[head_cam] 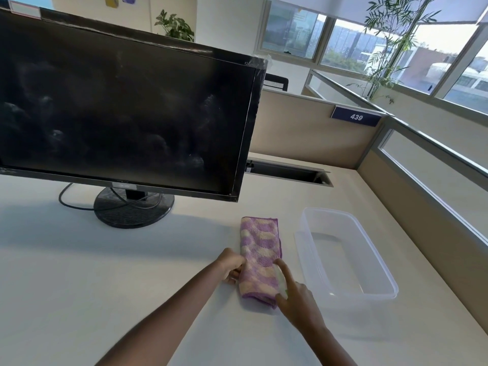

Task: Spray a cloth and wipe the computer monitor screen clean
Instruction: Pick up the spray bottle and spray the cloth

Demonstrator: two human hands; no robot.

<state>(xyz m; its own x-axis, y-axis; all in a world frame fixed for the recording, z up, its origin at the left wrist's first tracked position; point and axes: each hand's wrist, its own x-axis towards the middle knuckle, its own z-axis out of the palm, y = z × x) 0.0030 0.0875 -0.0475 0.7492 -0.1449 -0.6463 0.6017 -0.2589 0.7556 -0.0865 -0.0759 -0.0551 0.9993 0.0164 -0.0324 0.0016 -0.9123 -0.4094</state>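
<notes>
- the left hand (231, 265) pinches the left edge of a folded cloth (260, 249), fingers curled onto the fabric.
- the right hand (295, 297) sits at the cloth's right edge, near its close end. the forefinger is stretched forward and the thumb tucked below, clasping a small pale object (281, 282) with a touch of green. most of it is hidden, so i cannot tell just what it is.
- the cloth is purple and cream, folded into a long strip, lying flat on the pale desk (105, 273) between the two hands.
- just to the right of the cloth stands a clear plastic tub (369, 241), open at the top.
- the monitor (126, 109) stands further back and to the left, dark, its screen showing cloudy smears and specks.
- its round black base (133, 210) rests on the desk, with a black cable (62, 199) looping out to the left.
- behind the desk runs a beige partition (303, 128) with a blue sign (356, 117) reading 439. beyond it are windows and a tall leafy plant (383, 48).
</notes>
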